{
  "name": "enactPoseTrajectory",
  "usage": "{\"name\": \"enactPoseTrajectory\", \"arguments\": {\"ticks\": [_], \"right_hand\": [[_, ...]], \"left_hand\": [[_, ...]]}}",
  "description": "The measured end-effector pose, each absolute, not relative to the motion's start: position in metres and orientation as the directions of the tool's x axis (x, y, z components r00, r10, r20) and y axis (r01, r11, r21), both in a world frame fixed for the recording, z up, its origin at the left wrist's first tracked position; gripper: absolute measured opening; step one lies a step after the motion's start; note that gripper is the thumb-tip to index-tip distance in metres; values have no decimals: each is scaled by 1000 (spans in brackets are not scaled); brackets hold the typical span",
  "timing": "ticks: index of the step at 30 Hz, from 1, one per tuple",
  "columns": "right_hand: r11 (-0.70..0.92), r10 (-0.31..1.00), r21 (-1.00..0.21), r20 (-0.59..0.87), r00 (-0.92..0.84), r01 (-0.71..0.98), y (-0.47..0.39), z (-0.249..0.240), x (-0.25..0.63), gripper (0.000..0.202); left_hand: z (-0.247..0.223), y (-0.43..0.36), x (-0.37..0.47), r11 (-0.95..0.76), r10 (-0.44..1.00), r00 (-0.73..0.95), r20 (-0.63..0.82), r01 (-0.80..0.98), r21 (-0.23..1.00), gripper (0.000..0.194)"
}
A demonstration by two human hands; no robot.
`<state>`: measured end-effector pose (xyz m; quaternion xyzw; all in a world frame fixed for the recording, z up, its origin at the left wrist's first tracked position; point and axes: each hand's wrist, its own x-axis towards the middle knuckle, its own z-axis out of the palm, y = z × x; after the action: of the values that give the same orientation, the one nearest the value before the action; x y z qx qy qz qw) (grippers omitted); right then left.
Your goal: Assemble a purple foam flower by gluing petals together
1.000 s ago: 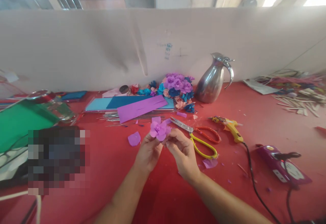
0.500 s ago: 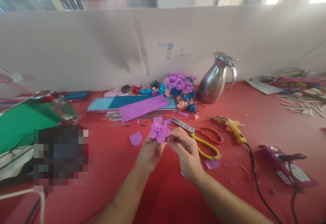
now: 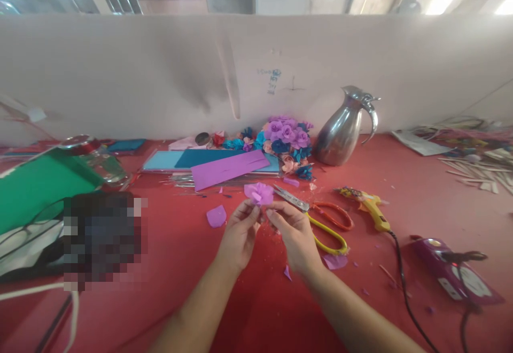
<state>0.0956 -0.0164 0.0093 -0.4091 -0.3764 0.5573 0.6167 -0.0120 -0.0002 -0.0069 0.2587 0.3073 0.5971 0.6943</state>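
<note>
A purple paper flower [image 3: 260, 193] is held up over the red table, tilted so that its side shows. My left hand [image 3: 241, 235] is closed, thumb and fingers pinching the flower from below. Close beside it, my right hand [image 3: 295, 235] is also closed, its fingertips pinched at the flower's lower right edge. The fingers hide the flower's underside. Scissors with one red and one yellow handle [image 3: 326, 240] lie just right of my right hand, blades pointing at the flower. A loose purple paper petal [image 3: 216, 216] rests left of my left hand.
Behind lie a purple paper strip [image 3: 230, 170] on blue sheets and a cluster of paper flowers [image 3: 288, 135]. A steel jug [image 3: 340, 131] stands near the wall. Rightward are a yellow glue gun [image 3: 372, 209] and a purple power strip [image 3: 452, 270]; a glass jar [image 3: 102, 163] is left.
The flower has tipped from facing me to a side-on tilt and risen slightly. Both hands have drawn together beneath it. The whole view has shifted a little.
</note>
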Motion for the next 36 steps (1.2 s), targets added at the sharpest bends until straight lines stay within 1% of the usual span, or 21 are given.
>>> {"name": "enactPoseTrajectory", "arguments": {"ticks": [3, 8, 14, 18, 22, 27, 29, 32, 36], "right_hand": [[25, 995, -928, -14, 101, -372, -17, 7, 93, 17], [2, 992, -933, -45, 121, -359, -17, 7, 92, 15], [-107, 983, -888, -161, 83, -448, -14, 6, 91, 19], [-102, 984, -867, -159, 77, -487, -13, 0, 92, 19], [-91, 986, -835, -153, 71, -543, -13, -3, 91, 16], [-150, 975, -770, -220, 37, -621, -12, -4, 91, 18], [-161, 976, -763, -218, 15, -626, -11, -4, 92, 17], [-141, 984, -778, -177, -2, -613, -11, -5, 93, 16], [-84, 995, -859, -103, 10, -505, -12, -6, 93, 18]], "left_hand": [[-6, -2, -9, 147, 989, 86, -121, -673, 724, 17], [-5, -6, -6, 155, 988, 93, -127, -699, 698, 17], [-7, -6, -5, 208, 977, 119, -179, -730, 651, 19], [-7, -5, -6, 240, 966, 116, -230, -724, 646, 19], [-6, -5, -6, 234, 967, 101, -232, -708, 667, 16], [-4, -5, -6, 142, 986, 28, -164, -655, 742, 15], [-4, -4, -7, 146, 985, 29, -168, -647, 749, 14], [-4, -1, -11, 180, 976, 25, -214, -644, 743, 14], [-1, 2, -15, 202, 967, 4, -254, -617, 760, 16]]}}
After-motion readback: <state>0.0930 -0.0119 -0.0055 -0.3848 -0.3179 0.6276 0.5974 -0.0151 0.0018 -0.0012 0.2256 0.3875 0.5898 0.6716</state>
